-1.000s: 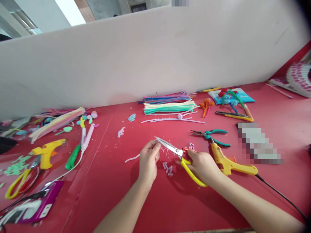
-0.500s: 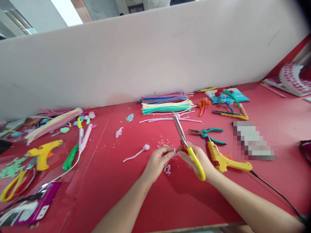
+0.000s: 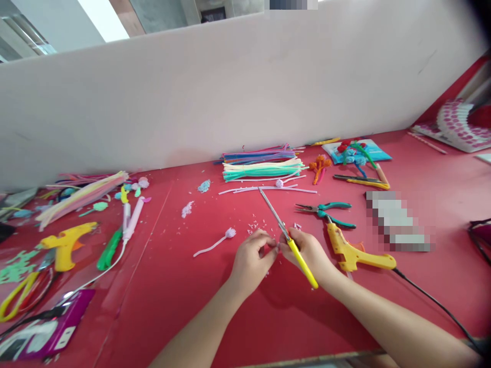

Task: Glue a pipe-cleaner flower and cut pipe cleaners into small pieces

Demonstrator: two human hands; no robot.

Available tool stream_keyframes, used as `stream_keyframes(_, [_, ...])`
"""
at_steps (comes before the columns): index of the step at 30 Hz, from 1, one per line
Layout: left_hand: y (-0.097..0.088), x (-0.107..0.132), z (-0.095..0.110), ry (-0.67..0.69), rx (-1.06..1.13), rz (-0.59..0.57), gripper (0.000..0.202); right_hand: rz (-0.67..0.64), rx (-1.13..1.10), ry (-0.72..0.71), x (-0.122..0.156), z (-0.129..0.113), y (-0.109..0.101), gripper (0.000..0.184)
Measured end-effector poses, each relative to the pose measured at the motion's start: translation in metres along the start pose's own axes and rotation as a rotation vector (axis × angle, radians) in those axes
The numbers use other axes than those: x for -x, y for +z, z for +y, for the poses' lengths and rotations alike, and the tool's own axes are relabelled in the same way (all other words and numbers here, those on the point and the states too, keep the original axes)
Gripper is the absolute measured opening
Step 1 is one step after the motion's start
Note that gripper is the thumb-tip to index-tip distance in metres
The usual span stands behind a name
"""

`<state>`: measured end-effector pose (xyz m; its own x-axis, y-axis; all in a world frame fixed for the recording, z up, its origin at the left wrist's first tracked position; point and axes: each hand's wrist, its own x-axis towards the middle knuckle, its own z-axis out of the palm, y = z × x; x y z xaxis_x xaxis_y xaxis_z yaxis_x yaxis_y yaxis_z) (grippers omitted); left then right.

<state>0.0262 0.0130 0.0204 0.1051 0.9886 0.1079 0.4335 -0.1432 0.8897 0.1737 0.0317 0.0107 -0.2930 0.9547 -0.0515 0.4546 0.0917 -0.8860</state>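
Note:
My right hand (image 3: pixel 307 250) is closed around the yellow-handled scissors (image 3: pixel 276 217), whose closed blades point up and left, away from me. My left hand (image 3: pixel 251 258) is pinched, its fingertips meeting those of my right hand; whatever small piece lies between them is too small to make out. Tiny pale clippings (image 3: pixel 256 226) lie scattered just beyond my left hand. To its left rests a lilac pipe-cleaner flower (image 3: pixel 230 233) on a stem. A small lilac piece (image 3: pixel 297 226) shows just beyond my right hand.
Pipe-cleaner bundles (image 3: pixel 264 170) lie along the white partition (image 3: pixel 230 92). On the right are green pliers (image 3: pixel 333 207), a corded yellow glue gun (image 3: pixel 356 254) and a blurred-out slab (image 3: pixel 399 220). Another glue gun (image 3: pixel 65 245) and a pink hot tool (image 3: pixel 132 220) lie left.
The scissors have turned in my right hand, their tips swinging left and down. My left hand has rolled slightly, now covering most of the cut lilac pieces beneath it.

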Motion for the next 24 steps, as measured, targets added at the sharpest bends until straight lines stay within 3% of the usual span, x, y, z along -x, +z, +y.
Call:
stream_keyframes(7, [-0.001, 0.000, 0.002, -0.025, 0.005, 0.034, 0.006, 0.010, 0.160, -0.033, 0.000, -0.003, -0.003, 0.013])
stream_keyframes(12, [-0.009, -0.006, 0.000, -0.129, 0.191, 0.131, 0.008, 0.042, 0.449, -0.068, -0.002, 0.000, -0.009, 0.024])
stream_keyframes(18, [-0.015, -0.010, -0.011, -0.321, 0.586, 0.255, 0.017, 0.050, 0.707, -0.121, 0.002, 0.003, -0.013, 0.027])
stream_keyframes(24, [-0.017, -0.009, -0.010, -0.269, 0.681, 0.326, 0.013, 0.018, 0.830, -0.151, 0.004, 0.007, -0.013, 0.031])
